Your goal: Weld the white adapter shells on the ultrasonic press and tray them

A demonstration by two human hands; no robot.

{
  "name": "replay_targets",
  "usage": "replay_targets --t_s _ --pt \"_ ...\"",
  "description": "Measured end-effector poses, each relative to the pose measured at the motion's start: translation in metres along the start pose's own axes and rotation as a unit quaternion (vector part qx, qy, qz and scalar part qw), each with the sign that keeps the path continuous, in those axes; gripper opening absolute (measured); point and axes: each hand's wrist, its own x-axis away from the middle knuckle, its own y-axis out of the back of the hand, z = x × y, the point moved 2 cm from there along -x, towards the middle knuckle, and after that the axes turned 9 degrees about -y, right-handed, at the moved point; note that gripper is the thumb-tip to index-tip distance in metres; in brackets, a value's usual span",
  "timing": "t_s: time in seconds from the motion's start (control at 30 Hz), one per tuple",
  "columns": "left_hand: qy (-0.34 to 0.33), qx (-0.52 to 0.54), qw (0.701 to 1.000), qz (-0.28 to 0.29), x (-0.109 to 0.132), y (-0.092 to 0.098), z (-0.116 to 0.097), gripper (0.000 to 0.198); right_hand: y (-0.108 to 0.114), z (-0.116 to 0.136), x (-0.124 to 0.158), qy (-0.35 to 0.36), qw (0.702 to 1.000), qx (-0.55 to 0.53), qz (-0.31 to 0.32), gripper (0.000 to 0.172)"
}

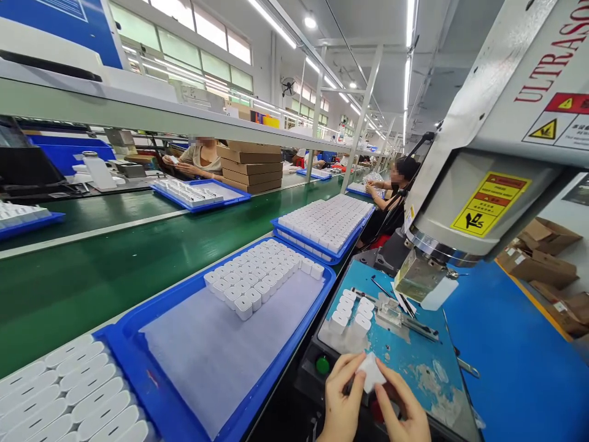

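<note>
Between the fingertips of my left hand (344, 393) and my right hand (399, 402) is a small white plastic housing (370, 372), gripped from both sides. Both hands hover over the front edge of the ultrasonic machine's blue base plate (405, 362). Just beyond them, two short rows of white housings (350, 312) stand on the plate, beside a metal fixture (398, 316). Above the fixture hangs the metal welding horn (421, 276). To the left, a blue tray (124, 334) lined with a pale sheet carries many white housings (251, 276) at its far end.
White slotted housings (69, 393) fill the near left corner. Another full blue tray (329, 255) stands farther back. A green conveyor belt (151, 245) runs along the left. A green button (323, 366) sits by my left hand. Two people (202, 161) work farther off, near stacked cartons (252, 166).
</note>
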Motion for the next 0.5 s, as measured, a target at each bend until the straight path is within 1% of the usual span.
replay_targets --t_s 0.07,0.13,0.2,0.23,0.3,0.33,0.43,0.5 --pt "0.009 -0.005 1.0 0.013 -0.005 -0.005 0.003 0.029 0.004 -0.006 -0.01 -0.035 0.999 -0.014 0.035 0.04" --pt "-0.01 -0.036 0.998 0.05 -0.011 -0.008 0.006 0.03 0.011 -0.013 -0.022 -0.063 0.995 0.008 0.073 0.043" --pt "-0.07 -0.102 0.986 0.109 -0.016 -0.009 0.011 0.036 0.024 -0.019 -0.037 -0.062 0.992 0.056 0.096 0.044" --pt "-0.111 -0.145 0.973 0.139 -0.018 -0.008 0.014 0.042 0.032 -0.023 -0.045 -0.048 0.99 0.085 0.097 0.043" --pt "-0.191 -0.226 0.939 0.176 -0.019 -0.003 0.025 0.05 0.052 -0.029 -0.064 0.004 0.986 0.147 0.075 0.042" --pt "-0.22 -0.26 0.923 0.177 -0.018 0.001 0.032 0.049 0.063 -0.033 -0.074 0.032 0.982 0.18 0.052 0.041" --pt "-0.282 -0.33 0.889 0.146 -0.013 0.013 0.055 0.037 0.092 -0.044 -0.109 0.094 0.961 0.261 -0.018 0.042" --pt "-0.325 -0.358 0.865 0.133 -0.009 0.018 0.068 0.035 0.104 -0.051 -0.134 0.101 0.954 0.28 -0.042 0.043"
